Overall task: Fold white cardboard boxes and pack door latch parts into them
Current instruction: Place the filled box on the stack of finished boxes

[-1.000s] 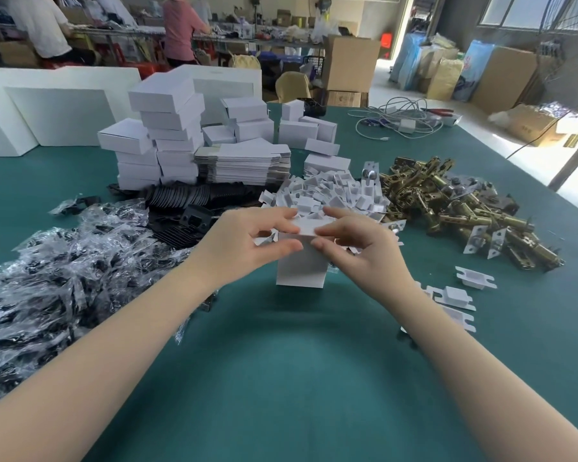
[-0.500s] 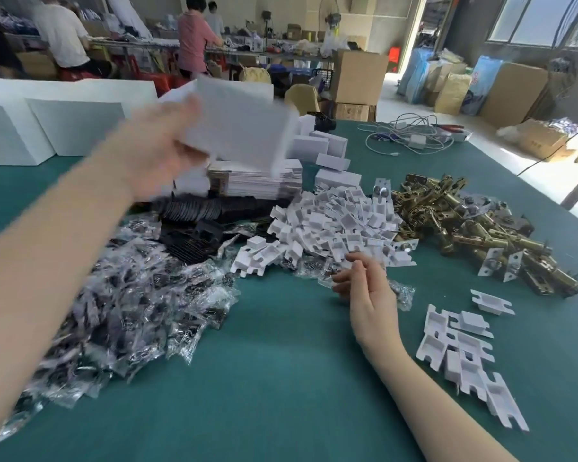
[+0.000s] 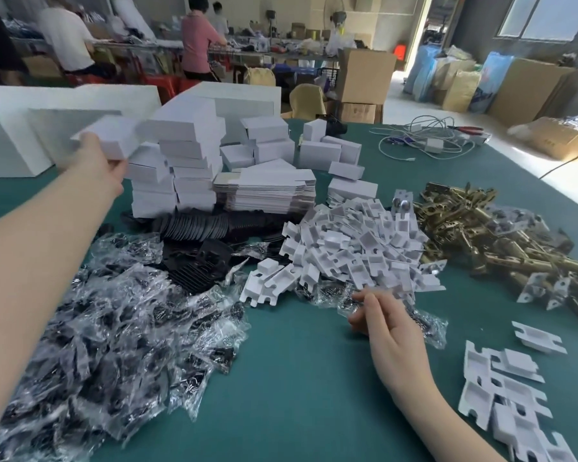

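Note:
My left hand [image 3: 95, 168] is stretched far out to the left and grips a closed white cardboard box [image 3: 114, 138] just left of the stacks of finished boxes [image 3: 184, 168]. A pile of flat unfolded box blanks [image 3: 264, 188] lies beside those stacks. My right hand [image 3: 381, 325] rests on the green table [image 3: 297, 378] with loosely curled fingers, at the front edge of a heap of white plastic inserts [image 3: 354, 248] and touching a clear plastic bag [image 3: 424, 325]. Brass door latch parts [image 3: 501, 235] are heaped to the right.
Bagged black parts [image 3: 97, 345] cover the left front. Black plates [image 3: 201, 235] lie behind them. More white inserts [image 3: 514, 405] sit at the right front. Cables [image 3: 421, 141] lie at the back right. White foam blocks [image 3: 24, 141] stand at the back left; people work beyond.
Both hands were closing the box at the centre. My left hand then carried it up and away to the stacks at the back left, while my right hand dropped to the table by the inserts.

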The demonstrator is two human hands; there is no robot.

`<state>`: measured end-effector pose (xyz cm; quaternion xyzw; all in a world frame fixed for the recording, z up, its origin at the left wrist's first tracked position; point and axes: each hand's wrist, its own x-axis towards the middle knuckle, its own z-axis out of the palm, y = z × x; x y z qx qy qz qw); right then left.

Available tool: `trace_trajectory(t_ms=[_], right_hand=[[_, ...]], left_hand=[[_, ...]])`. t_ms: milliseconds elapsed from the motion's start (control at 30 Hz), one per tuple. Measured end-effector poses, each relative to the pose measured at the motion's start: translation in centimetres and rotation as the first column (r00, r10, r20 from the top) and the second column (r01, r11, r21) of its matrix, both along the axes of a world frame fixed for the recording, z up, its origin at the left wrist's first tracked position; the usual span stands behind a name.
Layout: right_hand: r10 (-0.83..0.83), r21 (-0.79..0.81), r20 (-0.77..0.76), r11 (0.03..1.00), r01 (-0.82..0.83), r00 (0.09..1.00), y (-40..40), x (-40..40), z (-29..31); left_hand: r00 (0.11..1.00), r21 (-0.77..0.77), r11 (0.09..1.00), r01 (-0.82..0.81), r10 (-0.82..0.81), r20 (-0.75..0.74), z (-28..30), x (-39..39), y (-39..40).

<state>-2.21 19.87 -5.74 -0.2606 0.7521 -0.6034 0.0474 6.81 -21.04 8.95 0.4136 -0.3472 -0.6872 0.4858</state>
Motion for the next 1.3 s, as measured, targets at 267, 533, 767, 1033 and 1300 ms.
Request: trace_trajectory(t_ms=[267, 533, 767, 1033, 1300], right_hand=[[0.02, 0.017, 0.014, 1.0, -0.021, 1.0, 0.2, 0.1, 0.2], [0.009, 0.024, 0.019, 1.0, -0.009, 1.0, 0.2, 0.4, 0.4], [0.036, 0.019, 0.04, 0.999, -0.037, 0.999, 0.1, 0.2, 0.1], [0.063, -0.009, 0.06, 0.998, -0.062, 0.996, 0.1, -0.2, -0.4], [0.015, -0.022, 0.026, 1.0, -0.014, 1.0, 0.2, 0.0, -0.2]], left_hand=[[0.99, -0.006, 1.0, 0.027, -0.026, 0.14, -1.2, -0.6, -0.4], [0.781, -0.587, 0.725, -0.36, 0.579, 0.235, 1.4, -2.1, 2.2], [0.764, -0.82, -0.33, 0.467, 0.617, 0.187, -0.3, -10.6, 12.0], [0.026, -0.172, 0.121, 0.978, 0.742, 0.67, -4.5, -11.6, 10.5], [0.907, -0.924, 0.18, 0.338, 0.198, 0.371, 0.9, -6.1, 18.1]])
